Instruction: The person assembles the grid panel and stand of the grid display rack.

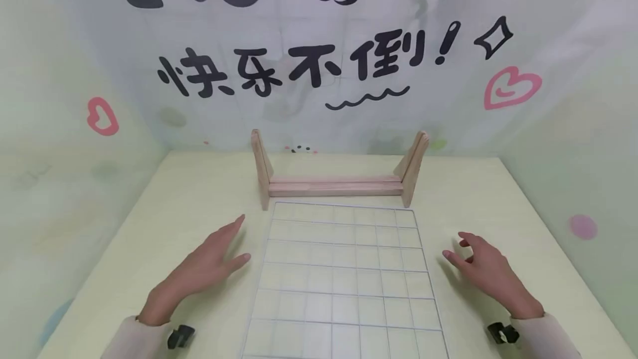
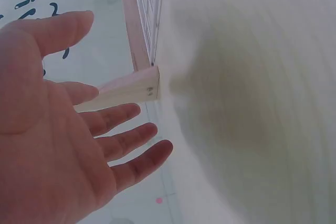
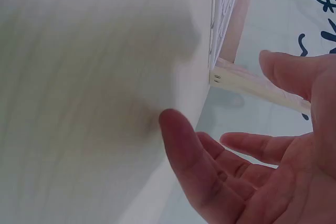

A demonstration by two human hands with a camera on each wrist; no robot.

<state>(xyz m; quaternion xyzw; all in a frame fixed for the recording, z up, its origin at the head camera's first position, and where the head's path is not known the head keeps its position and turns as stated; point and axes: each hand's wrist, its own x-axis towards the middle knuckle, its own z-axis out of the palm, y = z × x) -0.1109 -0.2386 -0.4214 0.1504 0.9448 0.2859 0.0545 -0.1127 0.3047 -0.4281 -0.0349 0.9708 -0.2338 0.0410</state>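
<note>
A white wire grid panel (image 1: 344, 281) lies flat on the table, running toward the near edge. Just behind its far end stands a wooden rack (image 1: 335, 188) with two slanted side pieces joined by crossbars. To the left of the grid, my left hand (image 1: 204, 265) hovers over the table, fingers spread and holding nothing. On the other side, my right hand (image 1: 485, 270) is also empty, its fingers relaxed and slightly bent. Both wrist views show an end of the rack (image 2: 134, 87) beyond the fingers, with the grid's edge (image 3: 218, 19) beside it.
The pale wooden table (image 1: 164, 198) is bordered by a printed cloth backdrop (image 1: 319, 121) behind and on both sides, with black lettering and pink hearts. A small black device (image 1: 181, 337) sits at the left wrist and another (image 1: 502, 333) at the right.
</note>
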